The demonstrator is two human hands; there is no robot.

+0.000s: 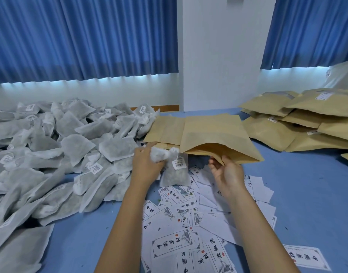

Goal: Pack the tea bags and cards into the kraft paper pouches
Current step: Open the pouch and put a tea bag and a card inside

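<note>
My left hand (146, 164) grips the bunched top of a white tea bag (174, 173), which hangs below it with a small barcode tag. My right hand (226, 171) pinches the lower lip of a kraft paper pouch (212, 134), holding its mouth open toward me, just right of the tea bag. The pouch is lifted above a flat stack of empty pouches (165, 129). Printed white cards (181, 215) lie scattered on the blue table under both forearms.
A big heap of grey-white tea bags (57, 146) covers the left of the blue table (307, 184). Filled kraft pouches (307, 119) are piled at the right back. Blue curtains and a white wall stand behind.
</note>
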